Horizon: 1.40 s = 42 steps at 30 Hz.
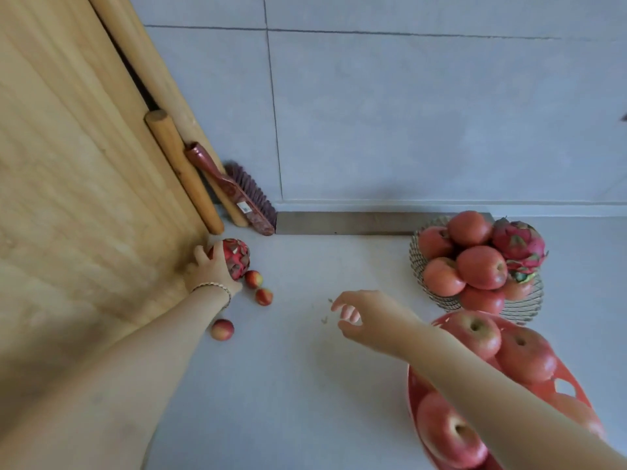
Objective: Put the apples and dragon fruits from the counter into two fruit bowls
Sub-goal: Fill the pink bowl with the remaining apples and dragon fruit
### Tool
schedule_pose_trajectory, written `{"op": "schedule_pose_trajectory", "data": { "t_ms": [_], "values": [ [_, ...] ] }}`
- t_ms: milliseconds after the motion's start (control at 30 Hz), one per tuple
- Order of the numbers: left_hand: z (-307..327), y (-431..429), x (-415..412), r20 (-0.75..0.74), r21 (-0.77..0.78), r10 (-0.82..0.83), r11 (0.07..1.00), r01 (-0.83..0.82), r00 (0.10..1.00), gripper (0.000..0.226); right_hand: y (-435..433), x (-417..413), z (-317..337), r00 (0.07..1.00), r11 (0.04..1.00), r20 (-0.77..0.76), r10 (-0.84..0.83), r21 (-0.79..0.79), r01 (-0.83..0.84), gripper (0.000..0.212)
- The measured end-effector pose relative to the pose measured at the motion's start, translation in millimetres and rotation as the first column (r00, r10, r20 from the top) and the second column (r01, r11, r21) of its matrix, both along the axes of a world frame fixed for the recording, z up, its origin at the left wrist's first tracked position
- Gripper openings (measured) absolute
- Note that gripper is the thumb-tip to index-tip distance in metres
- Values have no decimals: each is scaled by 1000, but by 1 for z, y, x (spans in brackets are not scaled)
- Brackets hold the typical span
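Observation:
My left hand [212,268] is wrapped around a red dragon fruit [237,256] resting on the counter at the foot of a big wooden board. Three small apples lie close by: one [253,279] touching the fruit, one [264,296] just below it, one [222,329] beside my forearm. My right hand [363,317] hovers over the counter's middle, fingers loosely curled, holding nothing. A wire bowl [420,283] at the right holds several apples and a dragon fruit [518,245]. In front of it, a red plastic bowl [415,395] holds several large apples, partly hidden by my right arm.
A large wooden board [78,164] leans at the left with two rolling pins [183,171] and a red brush [237,195] against it. A grey tiled wall [407,113] stands behind the counter. Small leaf scraps [325,318] lie near my right hand.

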<state>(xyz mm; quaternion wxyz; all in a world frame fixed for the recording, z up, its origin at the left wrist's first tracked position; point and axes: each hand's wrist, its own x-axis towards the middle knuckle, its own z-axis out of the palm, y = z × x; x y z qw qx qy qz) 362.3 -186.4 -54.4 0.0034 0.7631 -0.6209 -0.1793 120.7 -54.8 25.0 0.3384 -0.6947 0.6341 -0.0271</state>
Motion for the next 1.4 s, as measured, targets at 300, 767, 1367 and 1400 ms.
{"op": "schedule_pose_trajectory", "data": {
  "t_ms": [300, 767, 1367, 1400],
  "values": [
    [-11, -22, 0, -275, -32, 183, 979, -199, 944, 80, -6, -4, -1, 991, 990, -7, -137, -16, 137, 26],
    [134, 111, -136, -778, 17, -226, 925, 379, 586, 77, 25, -38, 48, 964, 748, -247, 102, -619, -237, 101],
    [23, 203, -218, -568, 544, 278, 833, 100, 775, 16, 153, -178, 11, 896, 866, 333, -293, -305, 396, 88],
    [21, 204, -218, -584, 529, 292, 844, 82, 757, 19, 152, -173, 6, 921, 885, 295, -253, -314, 344, 87]
  ]
}}
